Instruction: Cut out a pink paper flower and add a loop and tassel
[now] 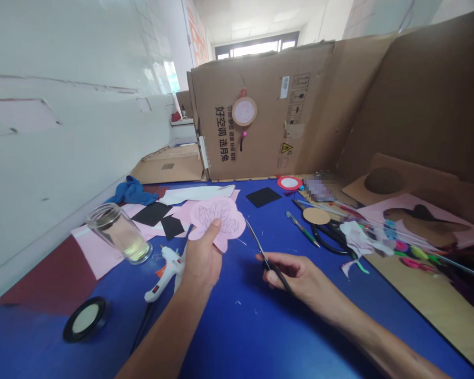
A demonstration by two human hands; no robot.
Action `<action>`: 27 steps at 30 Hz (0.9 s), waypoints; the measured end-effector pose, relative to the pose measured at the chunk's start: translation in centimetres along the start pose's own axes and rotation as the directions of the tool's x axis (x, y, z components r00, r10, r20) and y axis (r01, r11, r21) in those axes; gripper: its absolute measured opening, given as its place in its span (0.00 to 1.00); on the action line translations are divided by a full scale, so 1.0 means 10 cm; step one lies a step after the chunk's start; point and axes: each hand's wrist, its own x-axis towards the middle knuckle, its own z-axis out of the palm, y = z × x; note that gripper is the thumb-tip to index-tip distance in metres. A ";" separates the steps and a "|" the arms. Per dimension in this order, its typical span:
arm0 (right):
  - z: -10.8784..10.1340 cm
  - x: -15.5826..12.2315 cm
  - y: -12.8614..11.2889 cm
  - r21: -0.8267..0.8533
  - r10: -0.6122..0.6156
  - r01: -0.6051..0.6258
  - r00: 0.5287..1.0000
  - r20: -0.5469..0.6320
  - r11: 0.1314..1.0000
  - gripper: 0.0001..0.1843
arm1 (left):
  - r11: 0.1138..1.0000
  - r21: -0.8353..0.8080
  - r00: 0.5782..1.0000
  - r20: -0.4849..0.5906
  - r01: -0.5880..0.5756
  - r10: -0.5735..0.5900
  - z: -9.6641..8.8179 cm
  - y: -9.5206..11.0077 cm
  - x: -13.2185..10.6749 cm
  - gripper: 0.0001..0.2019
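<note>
My left hand (201,258) is closed on a pink paper cut-out (219,218) with a flower drawn on it in pencil, thumb on its lower edge, holding it up above the blue table. My right hand (296,276) grips the handles of dark scissors (264,258). Their thin blades reach up and left to the right edge of the pink paper. A white glue gun (166,271) lies just left of my left wrist.
A tilted glass jar (120,234) stands at left, with a black tape roll (86,319) near the front. Pink, black and white paper scraps (161,213), a blue cloth (132,192), pens and more scissors (324,234) lie around. Cardboard walls (268,116) close off the back and right.
</note>
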 end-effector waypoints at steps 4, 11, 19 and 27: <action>-0.01 -0.01 -0.01 -0.006 -0.009 0.009 1.000 0.010 1.000 0.35 | 1.000 -0.010 1.000 0.007 0.004 -0.004 -0.01 0.01 0.01 0.34; -0.02 -0.02 -0.03 0.002 -0.009 0.009 1.000 0.003 1.000 0.35 | 1.000 -0.014 1.000 0.023 0.021 -0.021 -0.01 0.01 0.01 0.37; -0.03 -0.02 -0.01 0.010 -0.020 0.020 1.000 0.013 1.000 0.33 | 0.999 -0.016 0.999 0.015 0.035 -0.035 -0.02 0.01 0.01 0.36; -0.04 -0.02 -0.01 0.007 -0.039 0.039 0.999 0.014 0.999 0.34 | 0.999 -0.029 0.999 0.022 0.045 -0.044 -0.02 0.02 0.02 0.37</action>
